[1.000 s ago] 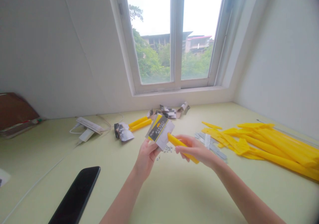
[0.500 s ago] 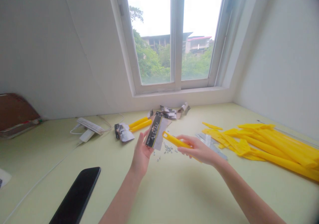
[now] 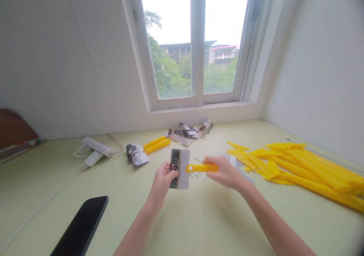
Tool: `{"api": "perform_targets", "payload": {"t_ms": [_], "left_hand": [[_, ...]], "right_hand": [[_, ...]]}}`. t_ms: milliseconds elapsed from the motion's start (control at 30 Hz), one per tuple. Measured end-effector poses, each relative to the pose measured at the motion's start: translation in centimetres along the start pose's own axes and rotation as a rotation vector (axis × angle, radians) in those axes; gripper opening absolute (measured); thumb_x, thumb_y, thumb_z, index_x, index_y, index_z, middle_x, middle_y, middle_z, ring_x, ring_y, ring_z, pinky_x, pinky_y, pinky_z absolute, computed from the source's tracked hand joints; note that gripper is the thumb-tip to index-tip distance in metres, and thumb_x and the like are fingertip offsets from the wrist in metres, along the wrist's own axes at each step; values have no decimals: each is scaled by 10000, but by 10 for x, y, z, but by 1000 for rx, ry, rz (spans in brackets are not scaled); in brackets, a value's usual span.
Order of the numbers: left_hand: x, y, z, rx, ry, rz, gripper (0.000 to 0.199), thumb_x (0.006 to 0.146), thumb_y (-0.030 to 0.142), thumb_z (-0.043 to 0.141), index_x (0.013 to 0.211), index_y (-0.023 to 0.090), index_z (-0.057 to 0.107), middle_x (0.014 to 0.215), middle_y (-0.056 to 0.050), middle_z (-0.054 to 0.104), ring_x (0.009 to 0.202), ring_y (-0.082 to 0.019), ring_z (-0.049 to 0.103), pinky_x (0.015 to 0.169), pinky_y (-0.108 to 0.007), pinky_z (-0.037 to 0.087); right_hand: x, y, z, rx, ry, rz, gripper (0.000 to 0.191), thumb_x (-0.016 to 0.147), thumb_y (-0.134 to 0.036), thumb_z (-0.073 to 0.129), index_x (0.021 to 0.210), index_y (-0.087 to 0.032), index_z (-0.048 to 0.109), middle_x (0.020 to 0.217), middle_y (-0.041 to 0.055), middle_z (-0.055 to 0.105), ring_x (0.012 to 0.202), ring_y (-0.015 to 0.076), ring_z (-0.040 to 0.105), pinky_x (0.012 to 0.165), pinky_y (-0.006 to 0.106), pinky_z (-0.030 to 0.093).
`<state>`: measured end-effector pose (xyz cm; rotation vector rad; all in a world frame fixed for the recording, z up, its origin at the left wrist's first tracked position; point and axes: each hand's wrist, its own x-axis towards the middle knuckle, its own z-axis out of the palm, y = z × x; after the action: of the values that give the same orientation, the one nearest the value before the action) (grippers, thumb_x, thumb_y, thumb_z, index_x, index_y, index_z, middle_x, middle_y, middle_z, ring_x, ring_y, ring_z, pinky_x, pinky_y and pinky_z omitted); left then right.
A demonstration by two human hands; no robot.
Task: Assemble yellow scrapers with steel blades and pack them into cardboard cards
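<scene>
My left hand grips a flat black-and-white printed card sleeve by its left side, thumb across the front. My right hand is wrapped around a yellow plastic handle with a hole in its end. That holed end points left and overlaps the sleeve's right part; whether they touch I cannot tell. Small metal nuts lie on the table behind the hands. A thin rod shows just beyond my right fingers. Grey flat pieces are partly hidden behind my right wrist.
Two yellow handles with a crumpled sleeve lie at the back left, more torn card packaging below the window. Long yellow plastic parts are piled right. A phone lies front left, near a power strip and cable.
The sleeve has come down closer to me and turned upright, with my left thumb now across its front. The yellow handle has swung from slanting to nearly level.
</scene>
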<state>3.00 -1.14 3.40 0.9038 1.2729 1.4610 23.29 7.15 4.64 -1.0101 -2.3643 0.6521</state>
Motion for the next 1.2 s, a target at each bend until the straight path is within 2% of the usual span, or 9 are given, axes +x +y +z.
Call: {"api": "perform_targets", "payload": {"t_ms": [133, 267, 400, 500, 667, 833, 1000, 1100, 1200], "left_hand": [[-3, 2, 5, 12, -96, -31, 352, 698, 309, 601, 1011, 166, 528, 731, -38, 670, 652, -183, 631, 608, -290, 485], [2, 2, 3, -26, -147, 31, 366, 702, 351, 601, 1007, 150, 574, 816, -60, 674, 707, -198, 635, 663, -310, 488], [22, 7, -16, 4, 55, 115, 363, 695, 375, 595, 968, 135, 591, 818, -74, 669, 684, -197, 629, 612, -304, 487], [48, 19, -44, 90, 295, 174, 340, 723, 346, 557, 995, 143, 569, 870, -65, 657, 740, -187, 623, 642, -290, 482], [81, 39, -105, 290, 581, 112, 298, 762, 319, 528, 990, 129, 553, 903, -57, 629, 800, -200, 599, 683, -320, 477], [85, 29, -143, 563, 748, -26, 324, 813, 310, 489, 1095, 150, 501, 1095, -75, 532, 924, -193, 544, 765, -393, 463], [83, 3, -145, 760, 809, -77, 298, 807, 309, 499, 1064, 159, 519, 1075, -71, 544, 928, -189, 545, 777, -386, 453], [84, -6, -139, 838, 870, -18, 242, 769, 284, 537, 960, 138, 558, 1015, -123, 579, 996, -265, 521, 807, -393, 416], [87, -9, -133, 886, 931, 47, 301, 770, 266, 538, 1038, 130, 524, 1074, -135, 550, 1028, -265, 501, 818, -393, 415]], "right_hand": [[0, -1, 2, -99, 62, -44, 175, 599, -118, 461, 709, -206, 565, 664, 3, 581, 627, 151, 502, 587, 259, 354], [4, 1, 6, -189, 220, -136, 262, 595, -71, 454, 768, -215, 590, 749, 32, 609, 767, 204, 520, 749, 343, 376], [8, 6, 12, -209, 544, -232, 398, 683, -63, 425, 1036, -209, 537, 1069, 70, 571, 1059, 248, 438, 928, 430, 296], [10, 13, 14, -191, 683, -223, 389, 710, -67, 408, 1057, -204, 519, 1104, 75, 544, 1092, 240, 419, 949, 430, 291], [12, 24, 18, -127, 662, -189, 258, 698, -56, 410, 841, -194, 574, 929, 64, 578, 970, 221, 475, 884, 395, 357], [16, 35, 24, -88, 605, -150, 224, 686, -57, 409, 719, -192, 585, 860, 62, 588, 909, 219, 487, 834, 380, 375], [18, 48, 25, -52, 601, -71, 215, 687, -89, 403, 676, -198, 588, 819, 54, 594, 879, 214, 496, 821, 364, 381], [18, 53, 26, -35, 616, -20, 217, 688, -108, 398, 662, -204, 590, 820, 46, 601, 875, 212, 505, 814, 358, 385], [19, 57, 27, -34, 628, 5, 214, 686, -115, 398, 649, -206, 589, 812, 41, 608, 868, 210, 513, 804, 351, 388]]}}
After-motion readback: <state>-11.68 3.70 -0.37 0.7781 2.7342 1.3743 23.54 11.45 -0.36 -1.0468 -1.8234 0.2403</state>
